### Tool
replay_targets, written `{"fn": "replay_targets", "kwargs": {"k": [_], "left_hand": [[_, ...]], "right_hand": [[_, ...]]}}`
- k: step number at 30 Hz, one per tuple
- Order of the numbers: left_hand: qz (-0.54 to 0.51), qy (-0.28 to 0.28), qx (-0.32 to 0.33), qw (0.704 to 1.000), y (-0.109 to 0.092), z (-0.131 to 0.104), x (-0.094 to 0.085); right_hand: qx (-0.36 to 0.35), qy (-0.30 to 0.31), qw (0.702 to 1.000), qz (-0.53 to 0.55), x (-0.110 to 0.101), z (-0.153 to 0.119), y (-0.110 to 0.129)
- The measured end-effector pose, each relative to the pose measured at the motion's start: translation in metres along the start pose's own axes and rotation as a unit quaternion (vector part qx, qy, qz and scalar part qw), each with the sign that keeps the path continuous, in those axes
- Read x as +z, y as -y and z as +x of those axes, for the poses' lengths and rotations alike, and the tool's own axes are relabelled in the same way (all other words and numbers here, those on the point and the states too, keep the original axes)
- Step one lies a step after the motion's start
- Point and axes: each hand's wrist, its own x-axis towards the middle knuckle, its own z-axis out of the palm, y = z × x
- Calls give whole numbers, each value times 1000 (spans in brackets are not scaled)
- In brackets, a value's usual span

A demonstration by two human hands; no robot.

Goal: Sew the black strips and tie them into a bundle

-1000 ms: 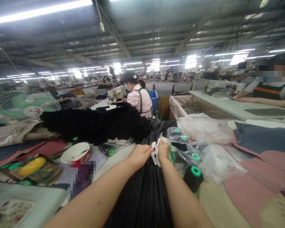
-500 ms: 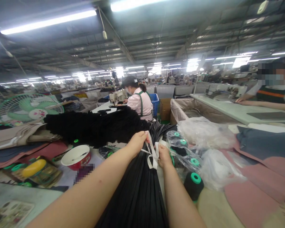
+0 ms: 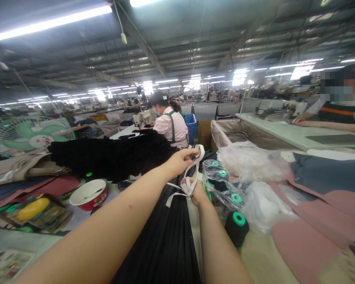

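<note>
A white fabric strip (image 3: 188,187) is gathered in loops above a long bundle of black strips (image 3: 162,240). My left hand (image 3: 179,162) is closed on an upper loop of it, fingers pinched beside the raised band. Lower and to the right, my right hand (image 3: 198,192) grips the same strip where its loops bunch together. One loose end hangs to the left over the black bundle. Part of my right hand's grip is hidden behind the white loops.
Thread spools (image 3: 237,228), some in plastic, stand right of my hands. A red and white bowl (image 3: 90,203) sits left. Behind lies a black fabric heap (image 3: 112,157); a co-worker (image 3: 174,126) sits beyond it. Pink cut pieces (image 3: 301,244) cover the right side.
My left hand has moved up and to the right, drawing a white loop higher. My right hand has shifted slightly left and stays on the strip. A loose end now hangs out leftward.
</note>
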Motion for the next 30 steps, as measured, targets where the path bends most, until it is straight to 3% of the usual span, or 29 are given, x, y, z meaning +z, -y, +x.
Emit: {"fn": "replay_targets", "kwargs": {"k": [4, 7, 10, 18, 24, 30], "left_hand": [[109, -51, -62, 991, 33, -16, -9], [157, -8, -110, 981, 60, -37, 0], [182, 0, -107, 977, 75, -49, 13], [190, -50, -74, 978, 81, -53, 20], [208, -29, -44, 977, 79, -64, 19], [257, -2, -90, 962, 73, -58, 25]], "right_hand": [[10, 9, 999, 35, 0, -1, 1], [14, 12, 998, 57, 0, 0, 0], [10, 14, 997, 72, 2, 0, 0], [12, 9, 995, 102, 4, 1, -2], [34, -20, 993, 113, -2, 7, -7], [26, -26, 993, 114, -1, 7, -11]]}}
